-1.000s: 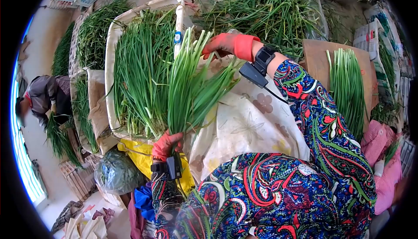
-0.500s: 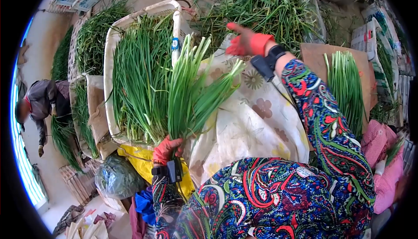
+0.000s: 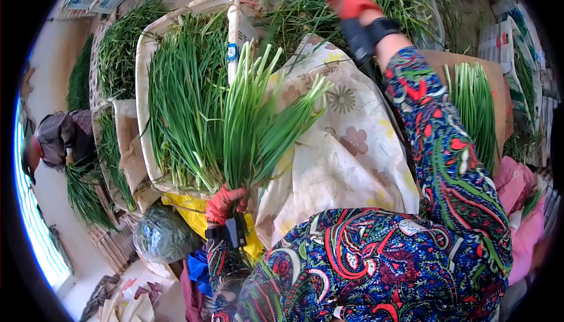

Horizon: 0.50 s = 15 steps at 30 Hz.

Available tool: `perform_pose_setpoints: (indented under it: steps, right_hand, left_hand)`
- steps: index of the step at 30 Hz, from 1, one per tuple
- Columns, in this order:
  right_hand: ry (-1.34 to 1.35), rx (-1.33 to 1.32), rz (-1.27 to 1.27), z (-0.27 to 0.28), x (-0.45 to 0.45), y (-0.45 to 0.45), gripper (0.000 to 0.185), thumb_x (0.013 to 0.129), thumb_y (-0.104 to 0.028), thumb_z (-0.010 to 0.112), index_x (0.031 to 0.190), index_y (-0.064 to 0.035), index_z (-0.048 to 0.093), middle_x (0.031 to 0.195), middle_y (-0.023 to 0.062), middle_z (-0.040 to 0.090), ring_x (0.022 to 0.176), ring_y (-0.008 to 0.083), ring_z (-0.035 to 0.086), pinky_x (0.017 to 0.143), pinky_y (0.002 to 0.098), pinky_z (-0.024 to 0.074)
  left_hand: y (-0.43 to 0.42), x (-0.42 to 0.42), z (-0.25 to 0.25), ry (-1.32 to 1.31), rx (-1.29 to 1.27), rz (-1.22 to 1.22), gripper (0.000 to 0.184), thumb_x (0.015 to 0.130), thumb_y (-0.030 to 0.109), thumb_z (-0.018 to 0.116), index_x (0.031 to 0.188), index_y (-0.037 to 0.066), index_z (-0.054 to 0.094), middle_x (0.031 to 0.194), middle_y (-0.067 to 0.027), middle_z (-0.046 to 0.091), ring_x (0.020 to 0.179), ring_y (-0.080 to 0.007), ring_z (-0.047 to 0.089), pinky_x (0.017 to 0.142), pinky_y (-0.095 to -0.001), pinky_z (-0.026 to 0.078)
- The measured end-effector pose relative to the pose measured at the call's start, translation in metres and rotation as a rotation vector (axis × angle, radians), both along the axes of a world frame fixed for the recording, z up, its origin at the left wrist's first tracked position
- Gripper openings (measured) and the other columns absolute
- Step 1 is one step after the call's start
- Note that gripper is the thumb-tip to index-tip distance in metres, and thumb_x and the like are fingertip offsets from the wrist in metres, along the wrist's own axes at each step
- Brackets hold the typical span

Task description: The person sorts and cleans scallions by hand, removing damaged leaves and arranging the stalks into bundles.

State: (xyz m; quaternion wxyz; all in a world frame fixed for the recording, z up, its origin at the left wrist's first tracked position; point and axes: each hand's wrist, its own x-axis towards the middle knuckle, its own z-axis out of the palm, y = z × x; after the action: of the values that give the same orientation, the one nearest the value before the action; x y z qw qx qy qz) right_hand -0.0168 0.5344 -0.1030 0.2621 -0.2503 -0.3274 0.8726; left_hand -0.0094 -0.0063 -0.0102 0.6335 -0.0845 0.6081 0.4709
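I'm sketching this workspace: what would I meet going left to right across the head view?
A co-worker, the white basket of greens, the floral cloth, the pale-ended bundle, the pink fabric.

The apron (image 3: 352,163) looks like smooth, faintly shiny coated cloth; the crate (image 3: 144,87) is matt, scuffed white plastic; the bag (image 3: 164,234) is glossy, crinkled clear plastic.

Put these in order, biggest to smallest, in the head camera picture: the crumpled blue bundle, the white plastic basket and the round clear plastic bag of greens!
1. White plastic basket, easily largest
2. Round clear plastic bag
3. Crumpled blue bundle, smallest, partly hidden
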Motion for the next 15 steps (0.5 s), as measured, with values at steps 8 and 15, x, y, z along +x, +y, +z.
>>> perform_pose_setpoints:
  steps: [8, 15]
  right_hand:
    - [-0.401, 0.641, 0.963, 0.098, 0.068, -0.125, 0.044, 0.079, -0.039, 0.054, 0.113, -0.0109, 0.055, 0.111, 0.0037, 0.055, 0.102, 0.0157, 0.048, 0.091, 0.0269, 0.0326]
    - [-0.240, 0.496, 1.088, 0.049, 0.034, -0.160, 0.023, 0.075, -0.019, 0.056, 0.095, -0.0098, 0.065, 0.093, 0.0002, 0.063, 0.085, 0.0114, 0.056, 0.079, 0.0249, 0.0420]
  left_hand:
    - [0.000, -0.001, -0.006, -0.023, -0.030, 0.068, 0.016, 0.072, 0.017, 0.061, 0.079, 0.007, 0.050, 0.054, -0.0047, 0.048, 0.041, -0.0139, 0.042, 0.039, -0.0249, 0.033]
    - [-0.004, -0.002, -0.010, 0.068, -0.020, -0.008, 0.019, 0.072, 0.018, 0.062, 0.083, 0.007, 0.050, 0.054, -0.0047, 0.048, 0.040, -0.0139, 0.041, 0.038, -0.0242, 0.032]
